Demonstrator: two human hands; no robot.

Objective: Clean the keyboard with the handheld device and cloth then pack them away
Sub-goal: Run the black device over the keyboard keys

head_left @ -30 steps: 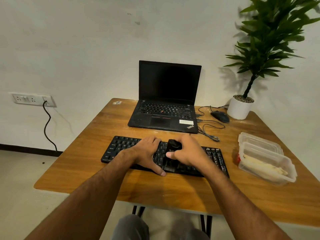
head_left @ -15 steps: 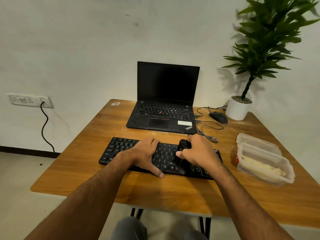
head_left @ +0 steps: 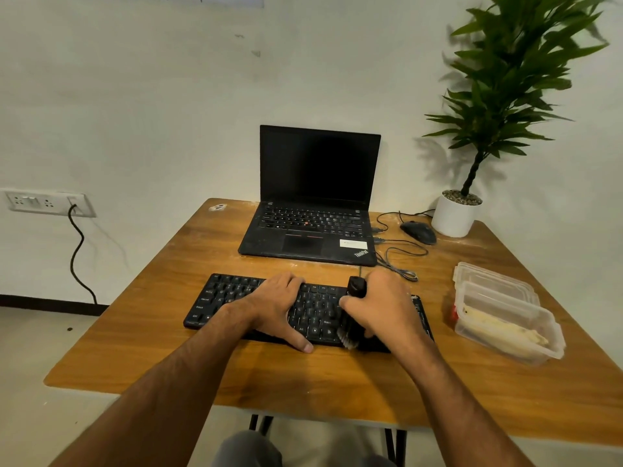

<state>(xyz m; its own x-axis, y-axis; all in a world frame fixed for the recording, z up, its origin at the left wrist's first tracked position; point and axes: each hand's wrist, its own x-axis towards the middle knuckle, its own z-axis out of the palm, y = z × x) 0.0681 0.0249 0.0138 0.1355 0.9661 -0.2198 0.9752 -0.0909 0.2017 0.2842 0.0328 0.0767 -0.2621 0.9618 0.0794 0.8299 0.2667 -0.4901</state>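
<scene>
left hand (head_left: 276,306) flat on black keyboard (head_left: 313,311), fingers spread, thumb at near edge. right hand (head_left: 381,308) just beside it, curled round black handheld device (head_left: 356,287), bristled end down on keys. keyboard lies under both hands on wooden tabletop (head_left: 303,375). clear container (head_left: 505,323) right of right hand; laptop (head_left: 313,200) beyond hands.

A black keyboard (head_left: 313,310) and black laptop (head_left: 313,210) are sitting on brown wood-grain table (head_left: 303,375), beside a green plant (head_left: 502,79) in a white pot (head_left: 455,215).
</scene>
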